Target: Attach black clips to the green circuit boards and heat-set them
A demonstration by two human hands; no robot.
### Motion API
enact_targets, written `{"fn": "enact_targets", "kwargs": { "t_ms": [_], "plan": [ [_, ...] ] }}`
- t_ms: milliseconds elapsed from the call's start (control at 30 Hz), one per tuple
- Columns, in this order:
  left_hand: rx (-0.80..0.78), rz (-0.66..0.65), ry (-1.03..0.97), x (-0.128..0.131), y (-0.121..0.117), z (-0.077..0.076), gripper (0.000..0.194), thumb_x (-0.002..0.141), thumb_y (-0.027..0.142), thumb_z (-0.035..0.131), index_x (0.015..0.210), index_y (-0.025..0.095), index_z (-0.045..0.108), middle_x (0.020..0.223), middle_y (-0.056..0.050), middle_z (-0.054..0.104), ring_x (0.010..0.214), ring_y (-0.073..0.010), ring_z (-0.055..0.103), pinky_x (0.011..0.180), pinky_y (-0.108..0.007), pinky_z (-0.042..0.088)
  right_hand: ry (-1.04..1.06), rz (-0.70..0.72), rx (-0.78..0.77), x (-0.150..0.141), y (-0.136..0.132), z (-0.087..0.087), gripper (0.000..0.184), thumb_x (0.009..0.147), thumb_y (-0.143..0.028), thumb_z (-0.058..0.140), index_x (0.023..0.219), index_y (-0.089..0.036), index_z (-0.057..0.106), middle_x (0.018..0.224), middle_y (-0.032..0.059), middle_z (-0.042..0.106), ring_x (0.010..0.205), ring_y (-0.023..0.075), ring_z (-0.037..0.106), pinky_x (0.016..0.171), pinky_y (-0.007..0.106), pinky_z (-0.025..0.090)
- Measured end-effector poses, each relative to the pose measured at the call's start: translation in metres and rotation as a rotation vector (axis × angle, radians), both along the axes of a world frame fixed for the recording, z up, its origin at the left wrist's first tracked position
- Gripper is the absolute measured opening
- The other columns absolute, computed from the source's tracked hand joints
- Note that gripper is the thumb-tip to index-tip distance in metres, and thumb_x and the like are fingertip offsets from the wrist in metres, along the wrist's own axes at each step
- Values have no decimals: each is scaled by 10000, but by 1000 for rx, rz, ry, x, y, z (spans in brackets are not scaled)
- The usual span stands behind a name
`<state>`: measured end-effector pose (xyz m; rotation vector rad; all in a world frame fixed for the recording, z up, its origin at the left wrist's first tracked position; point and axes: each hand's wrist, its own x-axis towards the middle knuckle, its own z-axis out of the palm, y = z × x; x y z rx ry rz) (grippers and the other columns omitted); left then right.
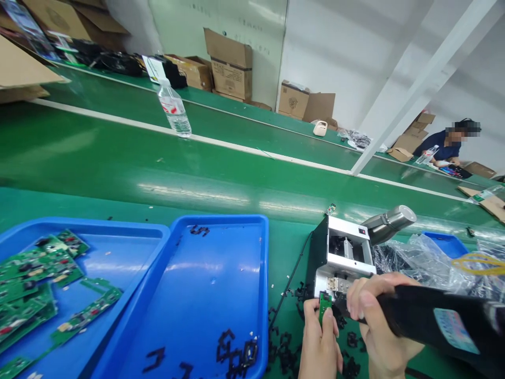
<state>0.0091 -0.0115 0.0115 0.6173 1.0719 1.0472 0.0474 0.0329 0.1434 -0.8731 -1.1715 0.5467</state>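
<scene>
My left hand (321, 337) pinches a small green circuit board (325, 305), held upright just in front of a silver-and-black screw feeder (347, 247). My right hand (381, 316) is wrapped round a black electric screwdriver (418, 310) with a pale blue sticker on its body. The screwdriver lies nearly level, its front end pointing left towards the board and the feeder's front. Its tip is hard to make out, so I cannot tell whether it touches either. Small black plastic parts (290, 347) are scattered on the green bench by my left hand.
Left, a blue tray (134, 231) bears several green circuit boards (35, 279); a second blue tray (221, 221) holds black clips (236, 352). Behind run a green conveyor (98, 147), a water bottle (174, 111) and cartons. A steel flask (390, 223) and plastic bags (418, 263) stand right. A person (444, 147) sits far right.
</scene>
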Motion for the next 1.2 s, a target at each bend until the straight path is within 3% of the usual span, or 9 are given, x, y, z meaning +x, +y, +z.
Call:
{"fn": "enact_targets", "kwargs": {
  "t_ms": [100, 200, 433, 733, 967, 1200],
  "plan": [
    [2, -10, 19, -1, 1, 0, 425, 980, 688, 430, 1004, 265, 393, 687, 126, 476, 288, -2, 306, 294, -128, 277, 36, -104, 41, 7, 2, 4, 379, 931, -96, 626, 1237, -274, 490, 595, -117, 582, 432, 106, 515, 478, 273, 460],
    [13, 1, 8, -1, 2, 2, 408, 988, 674, 424, 1000, 268, 382, 688, 129, 467, 302, -10, 316, 305, -136, 341, -2, -160, 35, 14, 8, 1, 361, 907, -70, 657, 1193, -242, 519, 601, -103, 611, 451, 116, 541, 492, 289, 477],
    [33, 12, -13, 0, 1, 3, 410, 992, 669, 433, 999, 262, 386, 694, 130, 471, 306, -2, 316, 296, -125, 340, -104, -131, -8, 18, 13, -10, 282, 903, -37, 670, 1091, -205, 545, 600, -90, 613, 459, 112, 565, 500, 289, 486],
    [37, 16, 4, 0, 0, 4, 403, 1001, 657, 426, 1004, 255, 415, 702, 119, 479, 314, -5, 337, 315, -136, 357, -33, -127, -19, 18, 0, -14, 329, 917, -70, 653, 1170, -222, 507, 601, -99, 600, 461, 122, 555, 491, 301, 477],
    [23, 5, 24, 6, 0, -8, 435, 992, 691, 400, 1015, 256, 411, 693, 117, 492, 280, -1, 341, 285, -117, 261, -34, -134, -24, 10, -8, -1, 291, 914, -153, 650, 1141, -267, 507, 556, -106, 561, 401, 137, 518, 449, 303, 454],
    [36, 23, -2, 7, 0, -14, 502, 955, 748, 409, 1019, 250, 407, 676, 112, 497, 278, -18, 372, 282, -126, 284, -50, -8, 10, -7, 3, 2, 270, 949, -145, 622, 1155, -251, 483, 591, -96, 578, 433, 128, 535, 479, 299, 476]
  ]
}}
